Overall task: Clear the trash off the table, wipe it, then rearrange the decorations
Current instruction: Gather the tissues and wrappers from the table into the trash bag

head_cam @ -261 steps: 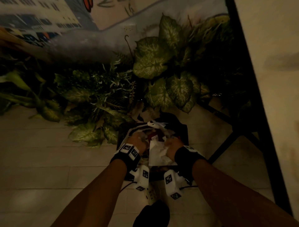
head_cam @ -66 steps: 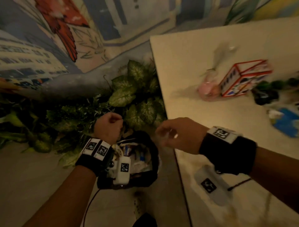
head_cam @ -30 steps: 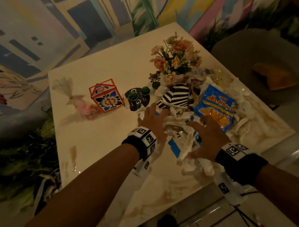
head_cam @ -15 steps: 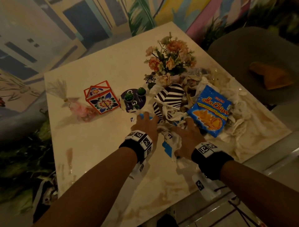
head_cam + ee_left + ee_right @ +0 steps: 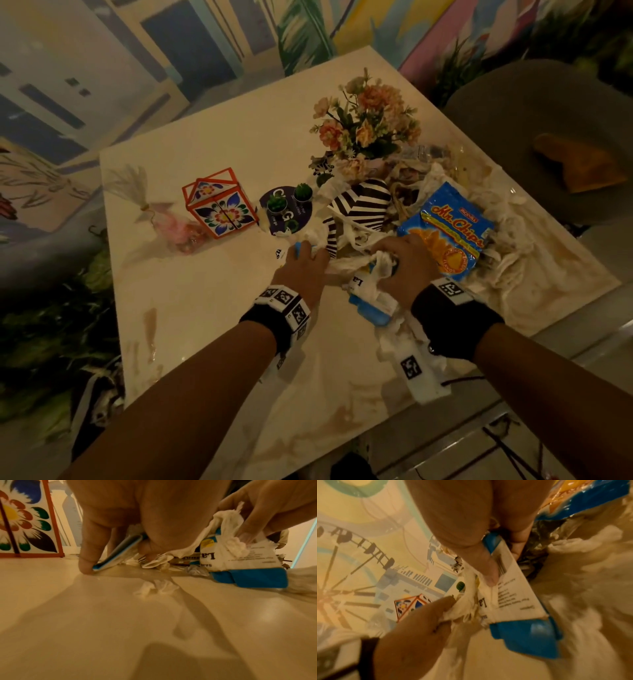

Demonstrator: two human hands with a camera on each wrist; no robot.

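On a dim cream table (image 5: pixel 212 144), you gather trash with both hands while the decorations stand just beyond your fingers.

Far left lies a pink tied favour bag (image 5: pixel 178 229). Next to it stands the red-framed flower box (image 5: pixel 219 205), then a dark round coaster with small green cacti (image 5: pixel 286 209), all close to the left edge of the litter.

Your left hand (image 5: pixel 303 270) curls over a flat blue-edged packet (image 5: pixel 118 551), one fingertip on the table at its corner and the thumb under it (the packet stands tilted, one edge down). A loose scrap of tissue (image 5: pixel 156 586) lies nearer you, apart from either hand.

Your right hand (image 5: pixel 404 263) pinches crumpled white tissue (image 5: pixel 382 267) together with a blue-and-white carton (image 5: pixel 368 301), fingers closed around both.

To the right sit the zebra-striped wrapper (image 5: pixel 359 205), the flower arrangement (image 5: pixel 366 123) at the far side, the blue chip bag (image 5: pixel 448 233) and more soiled tissue toward the right edge.

The risks, as I judge them: dragging the pile leftward could knock the cacti or the box; tissue strands look tangled through the heap, so lifting your handful may pull the striped wrapper against the flowers; the carton, held partly through soft paper, could slip; and the near scrap is easily missed.
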